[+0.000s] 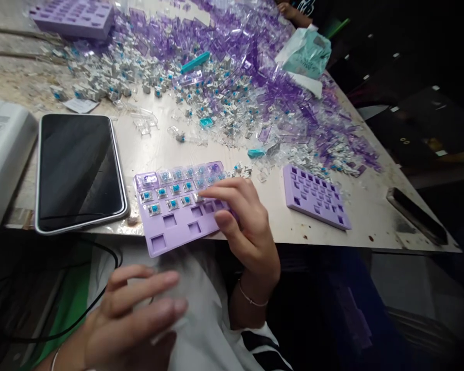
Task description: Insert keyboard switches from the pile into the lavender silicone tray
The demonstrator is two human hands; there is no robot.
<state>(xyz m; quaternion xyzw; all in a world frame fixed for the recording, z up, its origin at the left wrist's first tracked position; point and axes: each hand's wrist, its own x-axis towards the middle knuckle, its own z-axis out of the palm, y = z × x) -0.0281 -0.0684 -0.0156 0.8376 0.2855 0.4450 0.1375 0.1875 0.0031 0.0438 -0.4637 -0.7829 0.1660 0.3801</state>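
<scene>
A light purple tray with square sockets [178,221] lies tilted at the table's front edge. Clear and purple caps [146,180] fill its far row, and keyboard switches with blue stems [172,204] sit in the rows below. Several sockets nearest me hold nothing. My right hand [251,226] reaches over the tray's right side, its index fingertip on a switch [198,197] and the thumb held apart. That hand hides part of the tray. Below the table edge, my left hand [135,309] hovers over my lap with fingers spread, slightly blurred and touching nothing.
Loose switches [232,103] and purple clear plastic pieces [232,31] are heaped across the table. A second purple tray [315,198] lies right, another block [75,20] far left. A tablet [79,165], a phone [416,215] and a teal packet [307,51] are around. Another person's hand [288,10] shows at the far end.
</scene>
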